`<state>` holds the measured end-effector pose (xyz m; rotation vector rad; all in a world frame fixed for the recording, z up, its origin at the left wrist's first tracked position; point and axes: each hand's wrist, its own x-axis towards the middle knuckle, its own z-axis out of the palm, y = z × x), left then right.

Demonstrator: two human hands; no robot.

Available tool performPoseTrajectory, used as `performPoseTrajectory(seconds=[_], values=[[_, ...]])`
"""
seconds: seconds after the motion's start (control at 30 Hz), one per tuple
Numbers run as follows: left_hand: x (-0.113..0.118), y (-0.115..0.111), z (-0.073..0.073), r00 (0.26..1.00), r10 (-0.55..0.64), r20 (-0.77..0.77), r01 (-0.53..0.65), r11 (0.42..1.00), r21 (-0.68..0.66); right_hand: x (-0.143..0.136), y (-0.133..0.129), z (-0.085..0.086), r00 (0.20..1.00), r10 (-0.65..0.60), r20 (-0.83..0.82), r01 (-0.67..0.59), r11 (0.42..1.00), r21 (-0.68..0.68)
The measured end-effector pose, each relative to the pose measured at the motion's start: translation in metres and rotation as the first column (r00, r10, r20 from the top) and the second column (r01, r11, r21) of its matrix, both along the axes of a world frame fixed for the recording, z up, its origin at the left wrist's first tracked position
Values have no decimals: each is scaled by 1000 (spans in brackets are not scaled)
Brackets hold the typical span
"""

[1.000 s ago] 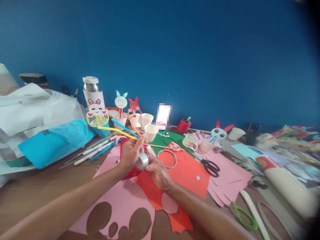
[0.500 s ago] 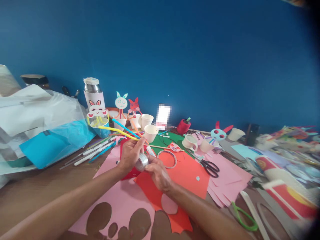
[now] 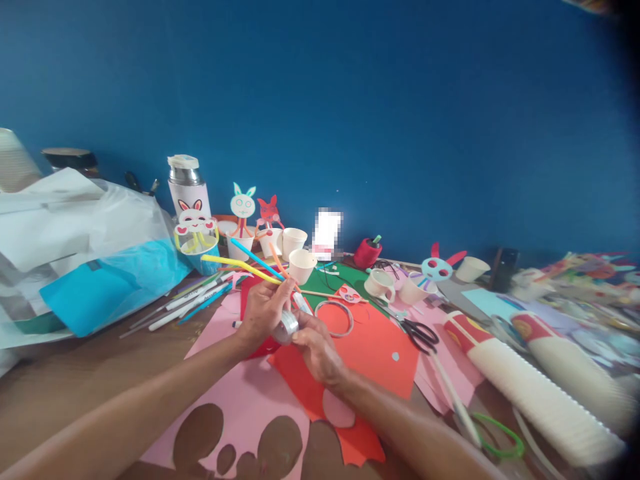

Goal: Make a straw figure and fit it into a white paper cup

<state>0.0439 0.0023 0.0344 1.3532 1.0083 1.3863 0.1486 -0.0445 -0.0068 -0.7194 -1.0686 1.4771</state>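
My left hand (image 3: pixel 267 307) is closed on a bundle of thin straw-like tubes: a yellow one (image 3: pixel 235 262), a blue one (image 3: pixel 255 257) and an orange one (image 3: pixel 277 257), fanning out to the upper left. A shiny roll of clear tape (image 3: pixel 287 327) sits between my hands, with the fingers of my right hand (image 3: pixel 315 343) closed on its right side. Behind the hands, a thin wooden stick (image 3: pixel 320 293) reaches toward a small red paper face (image 3: pixel 349 294). Whether the stick is gripped is hidden. A white cup (image 3: pixel 301 268) stands just beyond the tubes.
Paper rabbit figures in cups (image 3: pixel 243 243) line the back, near a flask (image 3: pixel 187 183). Black-handled scissors (image 3: pixel 420 335) and a tape-like ring (image 3: pixel 333 319) lie on coloured sheets (image 3: pixel 380 347). Pens (image 3: pixel 195 300) lie left; stacked cups (image 3: pixel 540 393) and green-handled scissors (image 3: pixel 500 440) are at right.
The straw tubes have shifted slightly right, and the tape roll has turned a little. At right, one cup stack has swung round and slid inward; the green-handled scissors have moved with their pale blade area.
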Motion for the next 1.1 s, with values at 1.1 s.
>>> performPoseTrajectory(seconds=[1.1], values=[[-2, 1, 3, 1000, -12, 25, 12, 1000, -15, -2, 0, 9, 992, 16, -128, -26, 997, -77]])
